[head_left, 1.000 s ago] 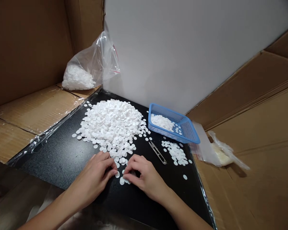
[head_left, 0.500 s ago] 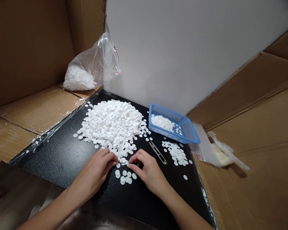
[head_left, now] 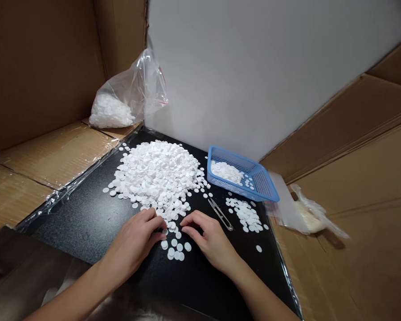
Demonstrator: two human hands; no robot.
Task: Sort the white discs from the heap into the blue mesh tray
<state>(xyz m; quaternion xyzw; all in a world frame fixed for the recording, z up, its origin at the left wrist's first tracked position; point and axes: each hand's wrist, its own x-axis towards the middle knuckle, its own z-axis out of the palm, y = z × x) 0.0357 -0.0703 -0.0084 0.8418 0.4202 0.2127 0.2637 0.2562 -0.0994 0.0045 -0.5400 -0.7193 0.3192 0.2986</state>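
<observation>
A big heap of small white discs (head_left: 157, 174) lies on a black mat (head_left: 87, 218). My left hand (head_left: 137, 240) rests palm down at the heap's near edge, fingers curled with the tips on loose discs. My right hand (head_left: 210, 236) lies beside it, fingers bent and touching discs at the same edge. Between and just below the two hands sits a small cluster of separated discs (head_left: 176, 249). Neither hand visibly lifts anything.
Metal thread snips (head_left: 220, 213) lie right of my right hand. A second small disc pile (head_left: 246, 215) and a blue basket (head_left: 254, 176) with discs stand further right. A clear bag of discs (head_left: 120, 107) sits back left. Cardboard walls surround the mat.
Both hands slid forward to the heap's edge, uncovering the small cluster of discs they had been over. They have since drawn slightly back with more discs.
</observation>
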